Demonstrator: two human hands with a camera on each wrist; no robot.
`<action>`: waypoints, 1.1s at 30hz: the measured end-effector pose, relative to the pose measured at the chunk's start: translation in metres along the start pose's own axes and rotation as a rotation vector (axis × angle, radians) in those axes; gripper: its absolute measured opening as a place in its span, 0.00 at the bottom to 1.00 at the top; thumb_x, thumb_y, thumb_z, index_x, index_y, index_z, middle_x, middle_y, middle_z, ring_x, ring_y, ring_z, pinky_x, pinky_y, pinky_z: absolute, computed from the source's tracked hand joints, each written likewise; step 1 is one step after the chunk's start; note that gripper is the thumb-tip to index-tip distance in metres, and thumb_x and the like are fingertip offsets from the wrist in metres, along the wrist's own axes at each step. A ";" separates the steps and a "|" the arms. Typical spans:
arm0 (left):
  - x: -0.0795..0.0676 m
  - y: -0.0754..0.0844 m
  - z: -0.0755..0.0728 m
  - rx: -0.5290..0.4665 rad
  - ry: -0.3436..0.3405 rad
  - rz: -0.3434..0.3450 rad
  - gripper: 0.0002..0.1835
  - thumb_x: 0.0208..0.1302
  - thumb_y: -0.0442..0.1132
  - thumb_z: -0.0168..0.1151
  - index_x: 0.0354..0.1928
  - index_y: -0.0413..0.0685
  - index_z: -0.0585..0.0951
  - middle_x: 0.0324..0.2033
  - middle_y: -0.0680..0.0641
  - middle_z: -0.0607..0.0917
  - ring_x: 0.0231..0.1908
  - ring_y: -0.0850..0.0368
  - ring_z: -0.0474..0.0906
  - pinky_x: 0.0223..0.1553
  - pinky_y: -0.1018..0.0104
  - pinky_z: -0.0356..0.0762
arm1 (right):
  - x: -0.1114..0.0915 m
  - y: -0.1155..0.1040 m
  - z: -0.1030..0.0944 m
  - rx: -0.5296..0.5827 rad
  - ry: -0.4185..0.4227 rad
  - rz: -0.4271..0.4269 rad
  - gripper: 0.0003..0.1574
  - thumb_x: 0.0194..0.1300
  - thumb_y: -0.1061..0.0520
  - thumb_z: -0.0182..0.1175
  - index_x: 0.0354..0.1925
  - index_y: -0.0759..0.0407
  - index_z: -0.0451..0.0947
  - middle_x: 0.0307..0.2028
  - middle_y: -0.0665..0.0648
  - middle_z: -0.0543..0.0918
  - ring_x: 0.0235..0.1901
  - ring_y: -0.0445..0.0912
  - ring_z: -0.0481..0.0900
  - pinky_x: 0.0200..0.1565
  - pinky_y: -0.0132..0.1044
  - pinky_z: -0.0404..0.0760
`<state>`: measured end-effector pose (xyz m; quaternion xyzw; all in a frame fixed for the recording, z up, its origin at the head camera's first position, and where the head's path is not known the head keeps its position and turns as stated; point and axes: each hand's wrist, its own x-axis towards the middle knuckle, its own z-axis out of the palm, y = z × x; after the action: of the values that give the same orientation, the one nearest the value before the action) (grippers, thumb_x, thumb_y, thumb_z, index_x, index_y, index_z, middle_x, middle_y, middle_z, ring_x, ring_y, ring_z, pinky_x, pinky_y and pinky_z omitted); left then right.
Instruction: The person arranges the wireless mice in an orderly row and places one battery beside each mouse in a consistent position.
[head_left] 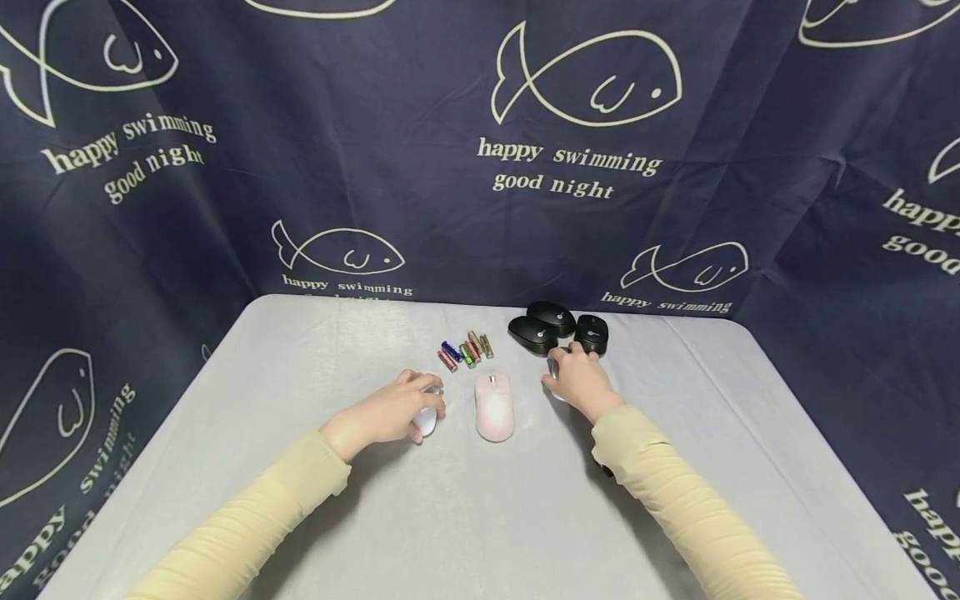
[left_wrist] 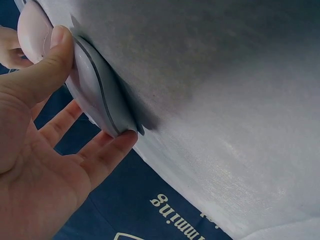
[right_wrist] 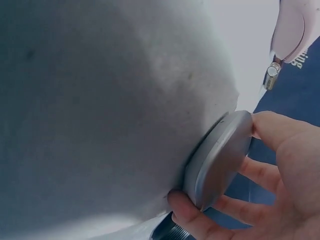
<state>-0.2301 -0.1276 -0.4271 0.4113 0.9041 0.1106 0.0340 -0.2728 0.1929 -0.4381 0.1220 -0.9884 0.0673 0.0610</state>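
Note:
My left hand [head_left: 393, 408] holds a white computer mouse [left_wrist: 97, 82] by its sides, thumb on one side and fingers on the other. The mouse is on the table or just over it; I cannot tell which. On the right, my right hand [head_left: 581, 379] grips a silver-grey computer mouse [right_wrist: 220, 160] by its edges, close in front of the black mice. Most of that mouse is hidden by the hand in the head view. Between both hands lies a pink computer mouse [head_left: 495, 412], touched by neither.
Several small batteries [head_left: 467, 352] in mixed colours lie behind the pink mouse. Three black mice [head_left: 532, 333] cluster near the table's back edge. A small dark thing [head_left: 606, 471] shows partly from under the right sleeve. A dark blue fish-print curtain [head_left: 435, 167] surrounds the pale table [head_left: 450, 533].

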 end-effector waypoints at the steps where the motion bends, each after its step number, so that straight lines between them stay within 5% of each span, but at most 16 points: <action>1: 0.000 0.000 0.000 0.000 0.001 -0.001 0.22 0.40 0.42 0.76 0.42 0.53 0.82 0.58 0.42 0.73 0.54 0.39 0.67 0.56 0.50 0.68 | 0.000 0.000 0.000 -0.002 -0.004 -0.002 0.30 0.55 0.48 0.63 0.53 0.64 0.76 0.49 0.75 0.74 0.43 0.67 0.74 0.46 0.56 0.69; 10: 0.000 0.000 0.000 -0.005 0.003 0.001 0.23 0.40 0.42 0.76 0.43 0.53 0.82 0.58 0.42 0.73 0.55 0.39 0.67 0.57 0.49 0.67 | -0.001 -0.004 -0.007 0.007 -0.044 0.007 0.32 0.57 0.47 0.62 0.56 0.62 0.74 0.53 0.74 0.73 0.47 0.68 0.73 0.50 0.57 0.68; 19: -0.001 0.001 -0.001 -0.002 0.002 0.006 0.23 0.40 0.41 0.76 0.43 0.52 0.82 0.58 0.41 0.73 0.55 0.39 0.67 0.57 0.49 0.66 | -0.008 -0.010 -0.019 0.026 -0.005 -0.013 0.31 0.55 0.48 0.64 0.54 0.61 0.75 0.48 0.72 0.75 0.40 0.69 0.74 0.46 0.58 0.71; 33: -0.001 0.001 -0.001 0.003 0.002 0.010 0.23 0.40 0.42 0.76 0.43 0.52 0.82 0.58 0.41 0.73 0.54 0.39 0.67 0.56 0.49 0.67 | -0.021 -0.014 -0.028 0.032 0.040 -0.070 0.29 0.54 0.48 0.65 0.51 0.62 0.77 0.47 0.70 0.76 0.45 0.64 0.75 0.48 0.55 0.69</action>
<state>-0.2287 -0.1275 -0.4260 0.4159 0.9022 0.1096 0.0318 -0.2465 0.1884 -0.4119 0.1562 -0.9808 0.0835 0.0811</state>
